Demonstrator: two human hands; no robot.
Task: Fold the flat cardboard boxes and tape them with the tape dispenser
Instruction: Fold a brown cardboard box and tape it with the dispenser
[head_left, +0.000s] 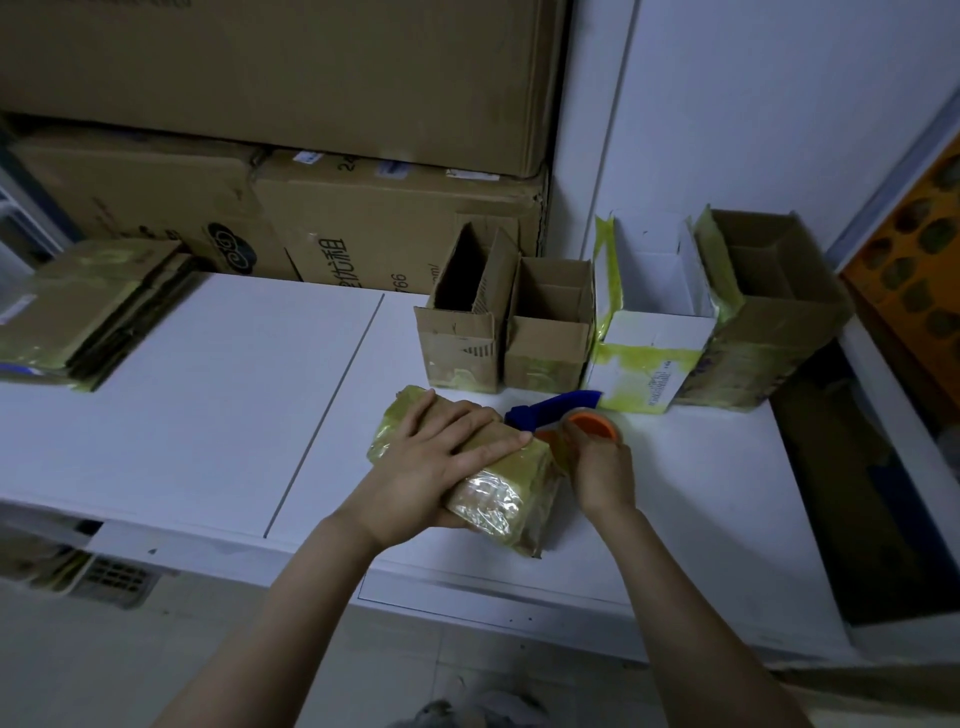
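A small cardboard box (498, 499), wrapped in yellowish clear tape, lies on the white table (208, 405) near its front edge. My left hand (441, 457) rests flat on top of it, fingers spread and pressing down. At the box's right end my right hand (597, 462) grips the tape dispenser (566, 415), which has a blue handle and an orange roll. A stack of flat cardboard boxes (88, 317) lies at the table's left end.
Several folded open boxes stand in a row behind: two brown ones (509, 332), a white one (654, 332) and a larger brown one (763, 322). Big cartons (311, 156) are stacked against the wall. An orange tray (914, 291) is at far right.
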